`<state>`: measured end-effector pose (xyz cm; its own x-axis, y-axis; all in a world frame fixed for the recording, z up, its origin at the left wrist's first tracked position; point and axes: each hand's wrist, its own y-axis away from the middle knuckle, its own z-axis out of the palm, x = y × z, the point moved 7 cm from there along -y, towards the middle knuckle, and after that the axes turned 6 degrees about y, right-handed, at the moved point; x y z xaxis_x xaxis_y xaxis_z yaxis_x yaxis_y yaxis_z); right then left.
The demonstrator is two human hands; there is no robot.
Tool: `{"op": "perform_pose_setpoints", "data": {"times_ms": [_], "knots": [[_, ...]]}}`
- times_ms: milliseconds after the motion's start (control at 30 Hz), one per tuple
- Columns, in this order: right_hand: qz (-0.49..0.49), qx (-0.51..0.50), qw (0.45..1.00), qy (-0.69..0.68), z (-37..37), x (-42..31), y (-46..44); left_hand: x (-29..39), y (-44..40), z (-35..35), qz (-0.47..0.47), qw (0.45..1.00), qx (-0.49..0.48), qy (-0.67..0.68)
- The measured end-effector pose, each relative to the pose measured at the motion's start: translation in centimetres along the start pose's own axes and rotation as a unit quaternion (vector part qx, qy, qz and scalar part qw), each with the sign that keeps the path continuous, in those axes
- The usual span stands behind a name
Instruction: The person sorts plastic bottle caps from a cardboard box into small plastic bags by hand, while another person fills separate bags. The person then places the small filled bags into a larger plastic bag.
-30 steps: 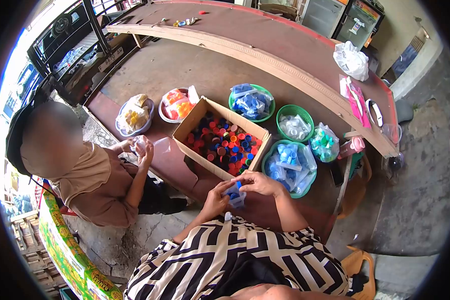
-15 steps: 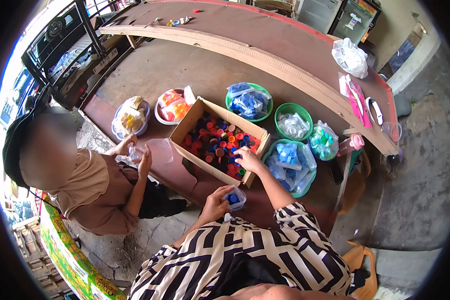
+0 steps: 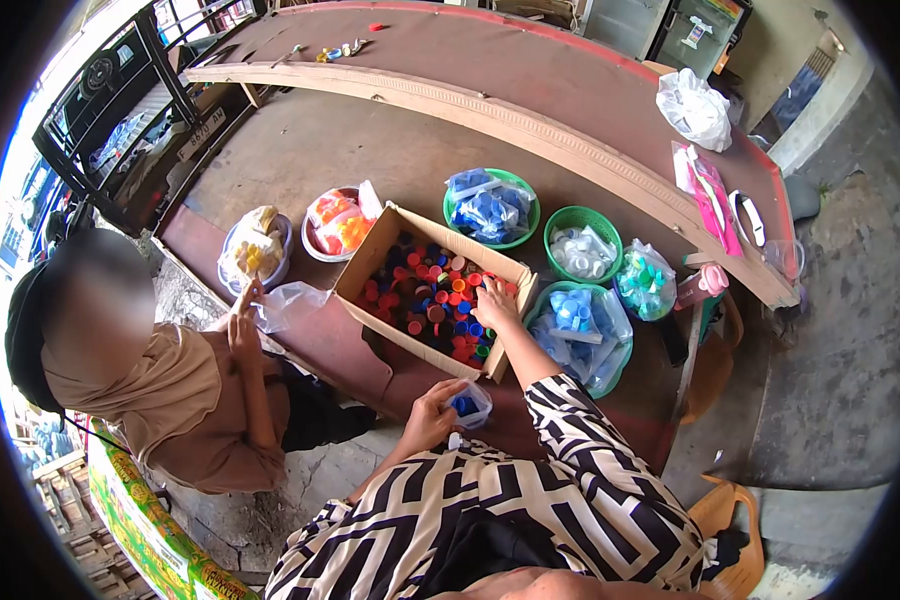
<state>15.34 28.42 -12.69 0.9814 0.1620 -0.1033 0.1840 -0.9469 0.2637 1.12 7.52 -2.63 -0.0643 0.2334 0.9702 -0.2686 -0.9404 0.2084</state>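
Observation:
A cardboard box (image 3: 355, 285) on the table holds many loose bottle caps (image 3: 435, 315), mostly red, with blue, orange and dark ones. My right hand (image 3: 492, 305) reaches into its right side, fingers apart and touching the caps; I see nothing gripped in them. Near the table's front edge, my left hand (image 3: 432, 415) is closed on the rim of a clear plastic bag (image 3: 482, 408). Blue caps (image 3: 464, 404) lie inside that bag.
Around the box stand baskets of bagged caps: a green basket (image 3: 538, 210) with blue ones, another green basket (image 3: 583, 212) with white ones, and a teal basket (image 3: 610, 385). A co-worker (image 3: 205, 400) at left handles a clear bag (image 3: 290, 305). A wooden beam (image 3: 450, 105) crosses behind.
My right hand has moved up and deeper into the box, toward its right side. My left hand still holds the bag. The co-worker's hands have shifted beside their clear bag.

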Motion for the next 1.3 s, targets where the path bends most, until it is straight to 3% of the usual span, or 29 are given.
{"op": "perform_pose_setpoints", "data": {"times_ms": [133, 267, 467, 533, 600, 667, 700, 733, 833, 867, 967, 1000, 1067, 1300], "knots": [[0.024, 0.016, 0.999, -0.025, 0.2, 0.6, -0.2, 0.3, 0.1, 0.3, 0.002, 1.0, -0.016, 0.004], [0.001, 0.017, 1.0, 0.005, 0.6, 0.4, -0.4, 0.5, -0.1, 0.3, 0.034, 0.998, -0.028, -0.043], [-0.031, 0.032, 0.998, -0.043, 0.5, 0.4, -0.5, 0.8, 0.1, 0.3, 0.006, 1.0, -0.014, -0.013], [-0.05, 0.058, 0.975, -0.21, 0.1, 0.5, -0.6, 0.8, 0.3, 0.2, 0.006, 1.0, -0.014, -0.007], [-0.055, 0.082, 0.965, -0.242, -0.8, 0.6, -0.2, 0.8, 0.2, 0.3, 0.018, 1.0, -0.021, -0.015], [-0.038, -0.002, 0.838, -0.544, -1.2, 0.6, 1.2, 0.7, 0.1, 0.4, 0.013, 1.0, -0.022, 0.001], [-0.046, 0.012, 0.782, -0.621, -1.2, 0.6, 2.0, 0.5, 0.1, 0.5, 0.005, 1.0, -0.022, 0.015], [-0.044, 0.013, 0.783, -0.62, -1.5, 0.8, 3.1, 0.6, 0.1, 0.6, 0.005, 1.0, -0.024, 0.017], [-0.032, -0.005, 0.668, -0.743, -1.9, 1.2, 6.6, 0.5, -0.1, 0.9, -0.007, 0.999, -0.039, 0.011], [-0.029, -0.004, 0.668, -0.744, -1.7, 1.3, 7.6, 0.2, -0.2, 1.0, 0.001, 0.999, -0.045, 0.0], [-0.043, -0.012, 0.565, -0.824, -1.0, 1.7, 10.2, -0.2, -0.4, 1.5, 0.006, 0.998, -0.061, -0.014], [-0.041, -0.009, 0.564, -0.825, -0.9, 1.8, 10.9, -0.2, -0.3, 1.7, 0.003, 0.998, -0.065, -0.018], [-0.049, -0.028, 0.509, -0.859, -0.9, 1.7, 12.5, 0.1, -0.1, 1.8, 0.006, 0.997, -0.071, -0.025], [-0.051, -0.034, 0.514, -0.856, -0.3, 1.8, 16.0, 0.4, 0.4, 1.8, 0.037, 0.996, -0.068, -0.037]]}}
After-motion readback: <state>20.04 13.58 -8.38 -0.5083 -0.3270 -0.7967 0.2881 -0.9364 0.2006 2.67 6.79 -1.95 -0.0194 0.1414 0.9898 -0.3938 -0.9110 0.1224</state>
